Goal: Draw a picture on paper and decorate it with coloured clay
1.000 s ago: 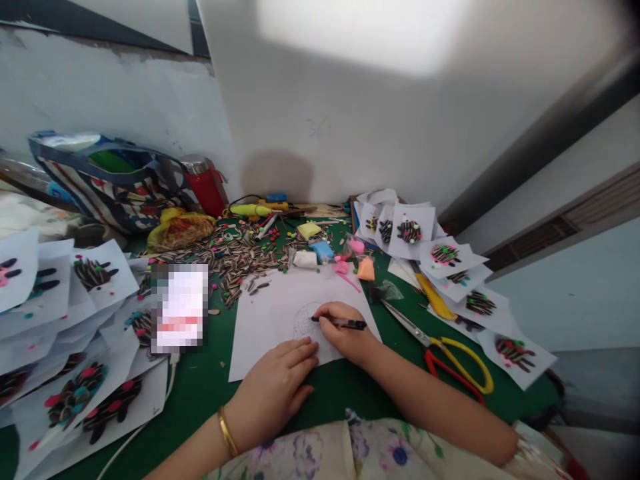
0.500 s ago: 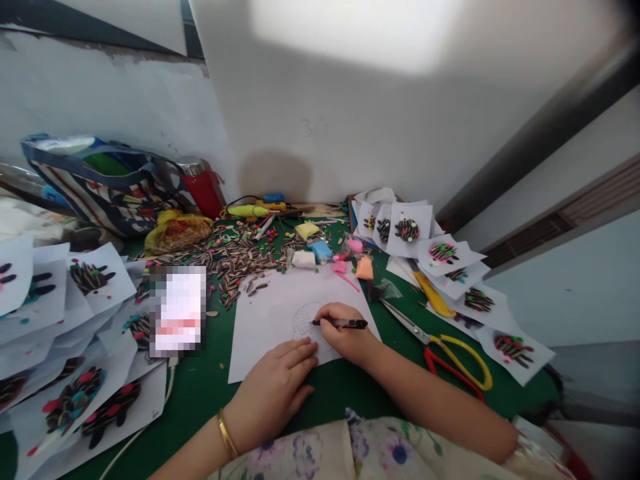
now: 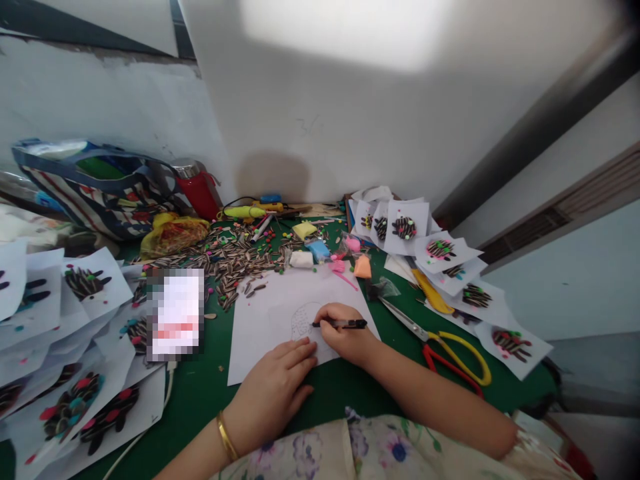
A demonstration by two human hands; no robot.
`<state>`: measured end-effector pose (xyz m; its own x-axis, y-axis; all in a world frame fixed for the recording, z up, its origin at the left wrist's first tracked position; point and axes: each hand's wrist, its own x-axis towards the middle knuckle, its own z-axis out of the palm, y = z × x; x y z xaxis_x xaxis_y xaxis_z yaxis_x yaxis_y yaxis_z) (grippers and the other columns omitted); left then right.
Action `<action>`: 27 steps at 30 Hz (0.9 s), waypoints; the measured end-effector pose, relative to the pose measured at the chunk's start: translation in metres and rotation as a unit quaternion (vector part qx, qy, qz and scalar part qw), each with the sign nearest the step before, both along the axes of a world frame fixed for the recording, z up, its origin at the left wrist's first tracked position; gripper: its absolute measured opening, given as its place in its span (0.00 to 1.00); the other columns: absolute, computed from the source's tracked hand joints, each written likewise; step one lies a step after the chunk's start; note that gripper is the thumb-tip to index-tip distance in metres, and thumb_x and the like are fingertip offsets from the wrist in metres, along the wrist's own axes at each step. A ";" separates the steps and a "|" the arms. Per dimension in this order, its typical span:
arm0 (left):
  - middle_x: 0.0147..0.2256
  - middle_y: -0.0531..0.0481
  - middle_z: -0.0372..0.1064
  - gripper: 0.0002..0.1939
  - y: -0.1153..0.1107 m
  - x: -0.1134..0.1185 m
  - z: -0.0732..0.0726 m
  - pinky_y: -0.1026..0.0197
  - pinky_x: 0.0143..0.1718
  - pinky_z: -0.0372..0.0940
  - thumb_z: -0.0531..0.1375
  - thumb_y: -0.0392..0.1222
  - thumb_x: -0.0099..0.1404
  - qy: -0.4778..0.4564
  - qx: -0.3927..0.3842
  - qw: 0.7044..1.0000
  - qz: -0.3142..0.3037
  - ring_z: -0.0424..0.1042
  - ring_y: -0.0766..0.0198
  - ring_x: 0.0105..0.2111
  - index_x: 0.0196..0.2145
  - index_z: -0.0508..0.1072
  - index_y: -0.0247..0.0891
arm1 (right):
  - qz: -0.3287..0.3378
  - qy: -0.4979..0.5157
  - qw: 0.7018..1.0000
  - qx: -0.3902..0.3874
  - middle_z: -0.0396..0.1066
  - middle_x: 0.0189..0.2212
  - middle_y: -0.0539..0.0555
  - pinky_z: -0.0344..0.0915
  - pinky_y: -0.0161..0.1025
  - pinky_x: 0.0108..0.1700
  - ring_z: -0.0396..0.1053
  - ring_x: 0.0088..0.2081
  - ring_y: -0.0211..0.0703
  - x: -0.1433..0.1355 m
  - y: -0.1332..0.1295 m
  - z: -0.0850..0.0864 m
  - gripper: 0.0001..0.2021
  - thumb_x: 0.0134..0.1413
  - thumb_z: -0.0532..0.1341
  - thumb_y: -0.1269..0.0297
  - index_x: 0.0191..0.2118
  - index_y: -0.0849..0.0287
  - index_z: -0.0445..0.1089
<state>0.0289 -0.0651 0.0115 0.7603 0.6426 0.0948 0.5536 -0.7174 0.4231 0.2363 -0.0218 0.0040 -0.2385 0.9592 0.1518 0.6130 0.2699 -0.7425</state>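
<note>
My right hand (image 3: pixel 343 331) is closed around a black pen (image 3: pixel 350 324), its tip on a white sheet of paper (image 3: pixel 255 320). A rounded outline filled with small marks (image 3: pixel 302 320) shows on the paper, just left of the pen tip. My left hand (image 3: pixel 280 377) lies flat with fingers stretched over the sheet's lower edge, holding nothing. Striped sunflower seeds (image 3: pixel 240 270) are heaped at the sheet's upper left, a few of them on it.
Scissors (image 3: pixel 425 337) lie right of my right hand. Seed-decorated cards (image 3: pixel 515 347) overlap at the right, more (image 3: pixel 100 287) at the left beside a blurred phone (image 3: pixel 176 313). Clay packets (image 3: pixel 319 250), a red bottle (image 3: pixel 197 190) and a bag (image 3: pixel 115 200) stand behind.
The view has shifted slightly. My right hand still grips the pen at nearly the same spot on the paper, and my left hand stays flat.
</note>
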 end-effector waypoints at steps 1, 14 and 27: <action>0.59 0.45 0.64 0.21 0.000 0.000 0.000 0.45 0.59 0.63 0.60 0.35 0.63 0.001 0.000 1.000 -0.001 0.64 0.51 0.58 0.54 0.69 0.40 | 0.001 -0.004 1.000 -0.003 0.74 0.30 0.50 0.64 0.37 0.39 0.71 0.34 0.41 0.000 0.000 0.000 0.09 0.50 0.56 0.73 0.32 0.55 0.73; 0.59 0.45 0.64 0.21 0.001 0.000 -0.001 0.45 0.59 0.63 0.60 0.36 0.63 0.000 -0.002 1.000 0.001 0.63 0.51 0.59 0.54 0.69 0.40 | -0.004 0.006 1.000 -0.011 0.74 0.29 0.50 0.63 0.35 0.38 0.70 0.33 0.40 0.002 -0.001 0.003 0.09 0.49 0.56 0.75 0.30 0.57 0.72; 0.59 0.45 0.64 0.21 0.000 0.001 0.000 0.44 0.58 0.63 0.60 0.36 0.63 0.003 -0.003 1.000 0.002 0.63 0.51 0.59 0.55 0.69 0.41 | -0.013 0.005 1.000 -0.007 0.72 0.26 0.49 0.61 0.35 0.34 0.68 0.30 0.39 0.003 0.000 0.001 0.08 0.48 0.56 0.74 0.29 0.57 0.72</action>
